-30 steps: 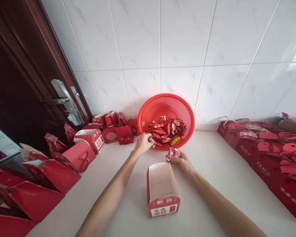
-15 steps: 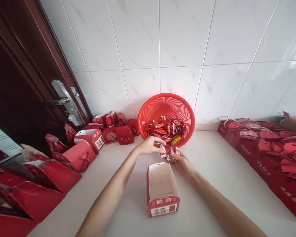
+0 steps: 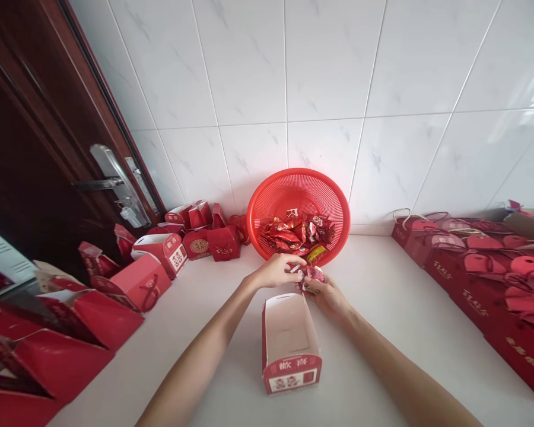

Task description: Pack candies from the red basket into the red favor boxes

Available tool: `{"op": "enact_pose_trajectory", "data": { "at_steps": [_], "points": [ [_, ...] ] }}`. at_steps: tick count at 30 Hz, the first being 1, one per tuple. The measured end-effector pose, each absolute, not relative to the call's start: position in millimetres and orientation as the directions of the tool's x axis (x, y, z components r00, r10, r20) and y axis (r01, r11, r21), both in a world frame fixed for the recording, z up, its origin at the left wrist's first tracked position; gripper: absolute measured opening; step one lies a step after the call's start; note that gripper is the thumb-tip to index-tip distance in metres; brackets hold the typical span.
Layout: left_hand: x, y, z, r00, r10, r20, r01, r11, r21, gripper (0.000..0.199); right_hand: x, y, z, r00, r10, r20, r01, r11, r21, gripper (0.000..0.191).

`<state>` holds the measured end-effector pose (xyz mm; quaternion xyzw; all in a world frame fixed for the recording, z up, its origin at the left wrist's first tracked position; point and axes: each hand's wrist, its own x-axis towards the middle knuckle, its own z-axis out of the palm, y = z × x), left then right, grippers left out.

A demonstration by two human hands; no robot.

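Fingers bent around a red wrapped sweet, my left hand [image 3: 279,271] is just in front of the red basket. My right hand [image 3: 330,295] is closed on several wrapped sweets [image 3: 312,277] and nearly meets the left one. Behind both hands the round red basket [image 3: 298,178] leans toward me against the wall, with a pile of red packets [image 3: 293,233] in its lower part. Nearer to me an open red and white box [image 3: 292,338] stands on the white surface, and nothing lies inside it.
Along the left stand many red gift boxes [image 3: 162,254], some open, beside a dark door [image 3: 31,118] with a metal handle. Rows of closed red boxes [image 3: 460,279] with cord handles line the right. A tiled wall [image 3: 249,71] rises behind.
My left hand has moved slightly right and down, bringing its sweet against those in my right hand. The right hand has barely moved.
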<state>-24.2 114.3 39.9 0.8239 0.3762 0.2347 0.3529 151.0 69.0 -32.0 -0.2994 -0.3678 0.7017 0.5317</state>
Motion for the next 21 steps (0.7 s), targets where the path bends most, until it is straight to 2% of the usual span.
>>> {"op": "enact_pose_trajectory", "data": {
  "at_steps": [3,6,8,11,13,15,18,21],
  "points": [
    [-19.5,117.6,39.9,0.522,0.795,0.31,0.532,-0.587,0.611,0.024,150.7,70.3,-33.1,-0.23,0.972,-0.051,-0.542,-0.172,-0.823,0.034],
    [-13.3,124.5,40.7,0.442,0.748,0.495,0.685,-0.638,0.351,0.024,149.8,70.6,-33.7,-0.221,0.973,-0.062,-0.549,-0.177,-0.817,0.032],
    [-8.7,129.4,41.8,0.432,0.743,0.511,0.776,-0.595,0.21,0.025,149.4,70.5,-33.9,-0.223,0.973,-0.059,-0.55,-0.175,-0.816,0.032],
    [-3.5,136.4,44.4,0.433,0.772,0.465,0.839,-0.534,0.107,0.021,149.5,70.5,-34.2,-0.226,0.972,-0.059,-0.556,-0.178,-0.812,0.033],
    [-2.5,141.0,46.5,0.429,0.775,0.464,0.844,-0.527,0.101,0.019,149.5,70.4,-34.1,-0.23,0.972,-0.057,-0.559,-0.179,-0.81,0.034],
    [-3.9,145.2,48.4,0.386,0.773,0.504,0.844,-0.516,0.145,0.022,149.3,70.1,-33.5,-0.235,0.971,-0.052,-0.562,-0.18,-0.807,0.033],
    [-9.4,149.8,49.6,0.262,0.769,0.584,0.823,-0.494,0.281,0.022,148.5,69.1,-31.8,-0.234,0.971,-0.056,-0.574,-0.185,-0.797,0.032],
    [-15.8,149.6,49.3,0.158,0.77,0.618,0.73,-0.512,0.452,0.022,148.0,68.4,-30.7,-0.224,0.973,-0.063,-0.579,-0.185,-0.794,0.032]
  ]
}}
